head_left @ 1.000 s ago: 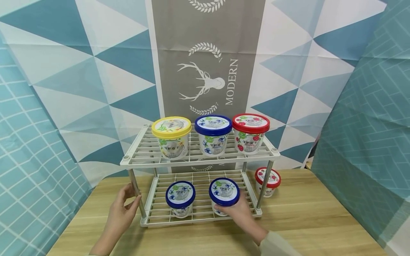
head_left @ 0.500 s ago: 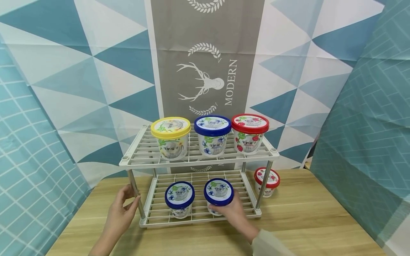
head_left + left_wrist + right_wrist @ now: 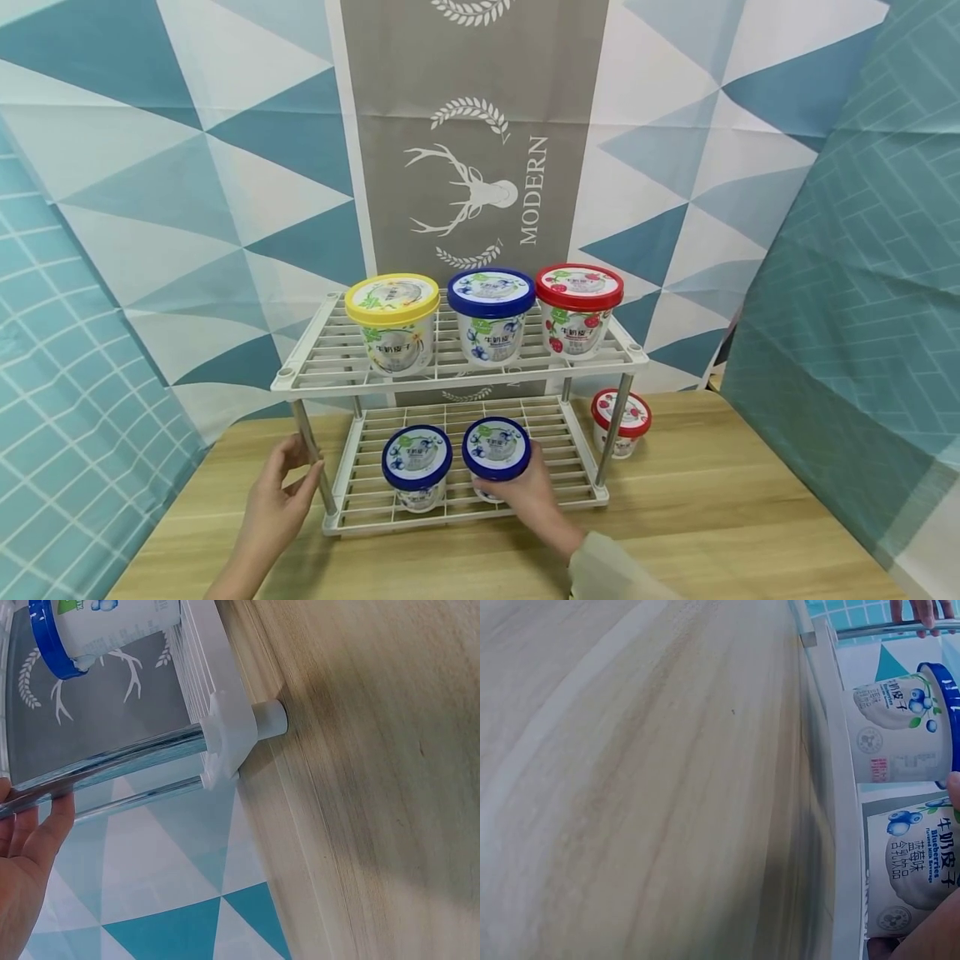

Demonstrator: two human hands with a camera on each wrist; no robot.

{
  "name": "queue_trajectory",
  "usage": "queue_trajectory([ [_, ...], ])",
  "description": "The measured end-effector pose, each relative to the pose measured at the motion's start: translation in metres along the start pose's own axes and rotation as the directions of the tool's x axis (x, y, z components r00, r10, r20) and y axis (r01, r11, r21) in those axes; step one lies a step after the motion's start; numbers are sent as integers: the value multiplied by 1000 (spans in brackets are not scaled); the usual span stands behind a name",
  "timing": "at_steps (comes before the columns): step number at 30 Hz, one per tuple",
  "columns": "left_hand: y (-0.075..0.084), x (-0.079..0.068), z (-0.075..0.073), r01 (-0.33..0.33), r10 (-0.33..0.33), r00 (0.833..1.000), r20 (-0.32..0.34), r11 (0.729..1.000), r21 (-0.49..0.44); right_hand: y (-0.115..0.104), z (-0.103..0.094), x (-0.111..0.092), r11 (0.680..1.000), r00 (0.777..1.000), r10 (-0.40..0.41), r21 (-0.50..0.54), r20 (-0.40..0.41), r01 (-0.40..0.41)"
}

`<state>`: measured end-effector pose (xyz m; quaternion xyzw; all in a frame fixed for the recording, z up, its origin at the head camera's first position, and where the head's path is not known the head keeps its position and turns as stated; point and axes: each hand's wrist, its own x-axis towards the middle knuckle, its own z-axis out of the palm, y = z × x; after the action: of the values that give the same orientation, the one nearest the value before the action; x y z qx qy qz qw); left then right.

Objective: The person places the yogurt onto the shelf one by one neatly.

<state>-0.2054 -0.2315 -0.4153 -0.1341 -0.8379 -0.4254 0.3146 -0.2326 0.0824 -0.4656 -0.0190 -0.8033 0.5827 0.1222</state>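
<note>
My right hand (image 3: 530, 492) grips a blue-lidded blueberry milk tub (image 3: 497, 450) on the lower tier of a white two-tier rack (image 3: 480, 379). In the right wrist view this tub (image 3: 915, 862) shows its label beside a second blueberry tub (image 3: 900, 742). That other blue-lidded tub (image 3: 417, 458) stands just to the left on the same tier, with a narrow gap between the two lids. At the rack's front left, my left hand (image 3: 279, 500) holds the metal post (image 3: 313, 450), thumb and fingers about it. The left wrist view shows the fingers (image 3: 52, 829) against the post (image 3: 135, 756).
On the upper tier stand a yellow-lidded tub (image 3: 393, 325), a larger blue-lidded tub (image 3: 491, 317) and a red-lidded tub (image 3: 578, 312). A small red-lidded tub (image 3: 621, 423) is on the wooden table (image 3: 720, 483) behind the right post. Patterned cloth (image 3: 472, 125) hangs behind.
My right hand has moved left along the lower tier with the blueberry tub, bringing it closer to the other one. My left hand stays at the post. The head view has shifted slightly.
</note>
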Motion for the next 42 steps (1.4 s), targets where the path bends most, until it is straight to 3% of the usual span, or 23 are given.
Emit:
queue_trajectory([
  [14,3,3,2,8,-8,1000,10,1000,-2,-1,3,2,1000,1000,-28,-6,-2,28],
  [19,4,4,3,5,-5,1000,11,1000,-1,0,-3,2,998,997,-61,25,47,60],
  [27,6,4,5,15,-15,1000,5,1000,-8,2,-27,-1,999,989,-40,-10,142,42],
  [33,5,3,5,26,-26,1000,3,1000,-5,1,-51,-5,999,995,-3,-48,97,8],
  [42,1,0,1,7,-7,1000,-15,1000,-11,-4,-82,-12,1000,999,16,5,32,-16],
])
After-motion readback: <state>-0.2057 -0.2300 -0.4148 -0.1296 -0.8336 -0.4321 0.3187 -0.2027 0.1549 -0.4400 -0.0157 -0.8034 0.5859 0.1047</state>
